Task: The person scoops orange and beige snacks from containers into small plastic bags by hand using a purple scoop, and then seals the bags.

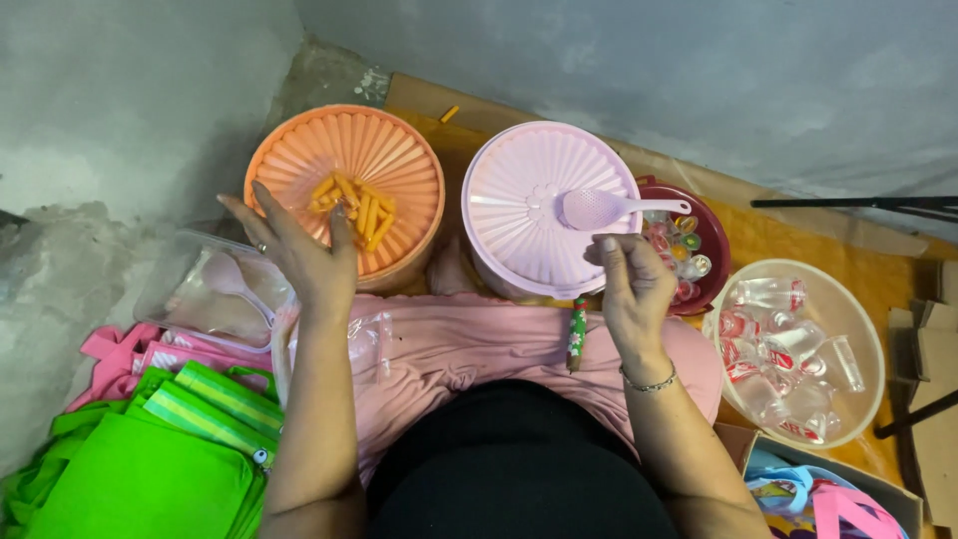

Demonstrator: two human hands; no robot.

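A person's left hand [299, 250] is spread open, its fingertips touching yellow snack sticks [354, 205] piled on a ribbed orange lid [399, 150]. The right hand [631, 284] hovers loosely curled and holding nothing at the edge of a ribbed pink lid [519, 215], where a pink spoon [609, 208] rests. Nearby sit a red bowl of small cups [714, 235], a cream bowl of clear packets [858, 329] and green bags [150, 459].

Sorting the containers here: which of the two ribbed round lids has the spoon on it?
The pale pink lid, right of the orange lid. A pink slotted spoon lies on it; the orange one carries yellow stick-shaped pieces.
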